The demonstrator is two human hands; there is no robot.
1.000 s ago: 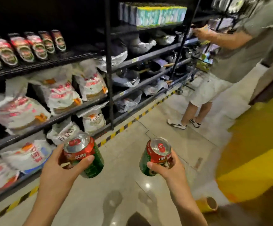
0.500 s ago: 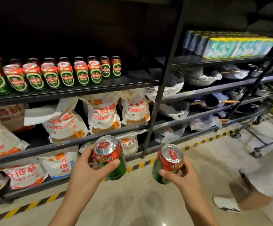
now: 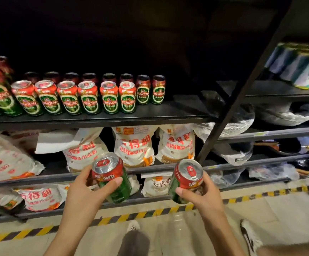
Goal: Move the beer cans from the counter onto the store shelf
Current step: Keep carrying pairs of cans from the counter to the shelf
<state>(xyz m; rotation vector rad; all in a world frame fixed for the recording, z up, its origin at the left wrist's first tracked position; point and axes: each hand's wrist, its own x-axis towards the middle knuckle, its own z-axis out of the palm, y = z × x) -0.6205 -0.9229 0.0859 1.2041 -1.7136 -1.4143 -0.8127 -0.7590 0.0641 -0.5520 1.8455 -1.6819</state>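
Note:
My left hand (image 3: 83,193) grips a red and green beer can (image 3: 113,174), tilted, with its silver top facing me. A second can (image 3: 187,180) of the same kind sits in the curled fingers of my right hand (image 3: 203,198). Both cans hang in front of the lower shelves, below the black store shelf (image 3: 177,115). On that shelf stands a row of several matching beer cans (image 3: 90,97), two deep, filling its left part. The right end of the shelf is bare.
White flour bags (image 3: 135,145) fill the two shelves under the cans. A slanted black upright (image 3: 238,97) divides off a right bay with wrapped pans (image 3: 286,113) and boxed goods (image 3: 301,71). Yellow-black tape (image 3: 113,218) runs along the floor. Another person's shoe (image 3: 249,235) is at lower right.
The view has swung left and closer to the shelf, so the row of cans now sits straight ahead. Both hands still hold their cans, a little higher and nearer the shelves.

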